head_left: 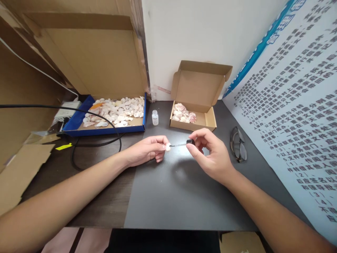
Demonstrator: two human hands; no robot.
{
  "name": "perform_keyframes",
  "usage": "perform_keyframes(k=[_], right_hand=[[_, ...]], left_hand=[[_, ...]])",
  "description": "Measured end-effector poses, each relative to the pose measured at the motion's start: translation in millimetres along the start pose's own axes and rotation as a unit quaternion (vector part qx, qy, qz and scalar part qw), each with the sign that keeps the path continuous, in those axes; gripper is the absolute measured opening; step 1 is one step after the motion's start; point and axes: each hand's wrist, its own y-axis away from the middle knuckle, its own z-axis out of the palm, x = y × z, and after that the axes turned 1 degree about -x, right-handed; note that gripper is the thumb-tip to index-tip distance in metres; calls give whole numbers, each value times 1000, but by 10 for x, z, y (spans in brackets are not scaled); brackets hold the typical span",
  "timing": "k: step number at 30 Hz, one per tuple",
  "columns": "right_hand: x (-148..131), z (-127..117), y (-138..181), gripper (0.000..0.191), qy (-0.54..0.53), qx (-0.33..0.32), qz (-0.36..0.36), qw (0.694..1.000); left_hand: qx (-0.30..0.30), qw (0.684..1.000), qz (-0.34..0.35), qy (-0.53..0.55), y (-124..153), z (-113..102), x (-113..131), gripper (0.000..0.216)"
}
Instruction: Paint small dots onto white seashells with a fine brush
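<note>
Between the thumb and fingers of my left hand is a small white seashell. My right hand pinches the black cap of a brush, whose thin stem points left. The dark brush tip meets the shell or lies right beside it; I cannot tell which. Beyond my hands stands an uncapped small clear bottle with a pale label, upright on the desk.
A blue-edged box full of white shells stands at the back left. An open cardboard box holds several pinkish shells. Sunglasses lie at right, beside a printed poster. A black cable loops across the left side.
</note>
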Motion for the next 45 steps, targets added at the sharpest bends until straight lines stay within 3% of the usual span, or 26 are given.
perform_keyframes(k=[5, 16, 28, 45], right_hand=[[8, -2, -14, 10, 41, -7, -29, 999], [18, -5, -41, 7, 59, 7, -17, 998], [-10, 0, -30, 10, 17, -34, -17, 999], [-26, -8, -8, 7, -5, -42, -4, 999]], left_hand=[[-4, 1000, 1, 5, 0, -15, -7, 7], [-18, 1000, 10, 15, 2, -30, -24, 5], [-5, 1000, 7, 18, 4, -13, -7, 4], [-5, 1000, 6, 15, 2, -10, -2, 4]])
